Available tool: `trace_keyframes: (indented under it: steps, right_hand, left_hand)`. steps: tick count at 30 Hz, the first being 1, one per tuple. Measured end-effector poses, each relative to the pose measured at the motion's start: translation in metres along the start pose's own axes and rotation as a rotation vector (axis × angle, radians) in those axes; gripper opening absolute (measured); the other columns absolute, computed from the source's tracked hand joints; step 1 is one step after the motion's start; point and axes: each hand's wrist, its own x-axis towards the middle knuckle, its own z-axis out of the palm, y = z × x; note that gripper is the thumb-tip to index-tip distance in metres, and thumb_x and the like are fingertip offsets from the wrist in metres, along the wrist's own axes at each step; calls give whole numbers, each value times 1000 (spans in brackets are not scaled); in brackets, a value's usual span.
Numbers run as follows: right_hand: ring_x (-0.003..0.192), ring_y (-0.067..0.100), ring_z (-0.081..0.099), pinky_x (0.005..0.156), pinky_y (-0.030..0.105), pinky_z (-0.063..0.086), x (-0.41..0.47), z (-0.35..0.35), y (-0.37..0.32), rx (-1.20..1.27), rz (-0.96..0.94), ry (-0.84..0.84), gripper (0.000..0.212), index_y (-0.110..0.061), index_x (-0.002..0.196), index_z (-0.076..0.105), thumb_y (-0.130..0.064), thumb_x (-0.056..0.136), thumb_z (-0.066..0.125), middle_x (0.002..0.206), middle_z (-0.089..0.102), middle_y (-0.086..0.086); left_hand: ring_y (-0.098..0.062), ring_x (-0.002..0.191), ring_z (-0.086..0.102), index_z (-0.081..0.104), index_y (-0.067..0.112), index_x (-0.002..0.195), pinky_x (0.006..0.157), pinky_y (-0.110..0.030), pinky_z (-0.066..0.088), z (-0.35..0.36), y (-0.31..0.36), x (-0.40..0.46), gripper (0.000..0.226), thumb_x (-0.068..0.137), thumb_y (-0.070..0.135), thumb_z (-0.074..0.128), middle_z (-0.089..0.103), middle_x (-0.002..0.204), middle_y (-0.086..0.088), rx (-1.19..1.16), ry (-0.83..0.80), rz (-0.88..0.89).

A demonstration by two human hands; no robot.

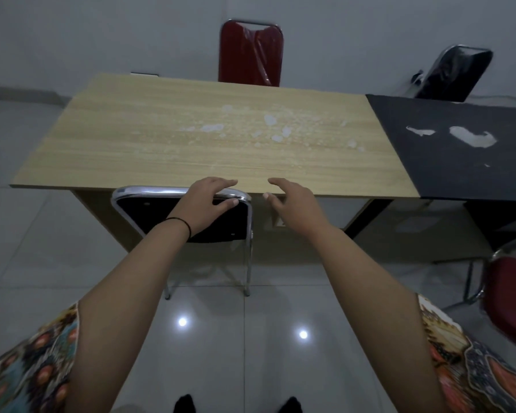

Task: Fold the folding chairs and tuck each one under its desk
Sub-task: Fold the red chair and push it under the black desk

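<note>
Against the near edge of the wooden desk (191,138) stands a black folding chair (149,213), its chrome top rail just below the desktop's lip and its legs planted on the tiled floor (239,347). The left hand (204,201) grips that rail near its right corner, fingers over the top and thumb curled under on the backrest side; the right hand (289,201) hovers just beside the chair with fingers loosely spread, holding nothing. The chair looks folded already, or nearly so, though its seat is hidden by the backrest and I cannot be sure. To finish well, the free hand should probably take the rail too, so the frame slides in straight rather than pivoting around one corner, and the rail needs to dip below the desk's lip without scraping. No containers appear anywhere; the desktop carries only pale worn patches. A red chair (251,55) stands behind the desk, another black chair (456,76) behind the adjoining black desk (447,162), and a second red chair (510,302) at the right edge, all seemingly awaiting their turn.
</note>
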Motion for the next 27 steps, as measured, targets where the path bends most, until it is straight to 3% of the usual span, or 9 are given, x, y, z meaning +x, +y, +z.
trace_keyframes:
  steps: [7, 11, 20, 27]
  right_hand:
    - [129, 21, 44, 104, 34, 36, -28, -80, 82, -3, 24, 47, 45, -20, 137, 45, -36, 96, 50, 140, 50, 3]
    - [128, 19, 44, 102, 32, 37, -51, -124, 130, 32, 78, 96, 45, -20, 138, 44, -34, 96, 50, 139, 50, 2]
    - [126, 20, 47, 99, 32, 40, -103, -209, 242, 110, 288, 302, 44, -21, 137, 45, -31, 94, 53, 136, 53, 4]
    - [125, 16, 48, 97, 25, 38, -117, -262, 314, 109, 442, 427, 44, -22, 136, 46, -29, 94, 54, 135, 54, 1]
  left_hand:
    - [-21, 120, 46, 52, 21, 128, 101, -33, 34, 67, 99, 46, 43, 87, 33, 59, 54, 129, -5, 11, -40, 96]
    - [-20, 120, 46, 52, 22, 129, 99, -30, 34, 108, 160, 74, 44, 87, 36, 58, 53, 130, -5, 3, -76, 161]
    - [-21, 119, 47, 53, 23, 128, 101, -33, 36, 200, 296, 139, 43, 87, 37, 58, 55, 128, -5, -8, -221, 406]
    - [-19, 119, 45, 51, 23, 130, 98, -26, 31, 265, 380, 199, 44, 88, 37, 56, 53, 129, -4, -24, -315, 593]
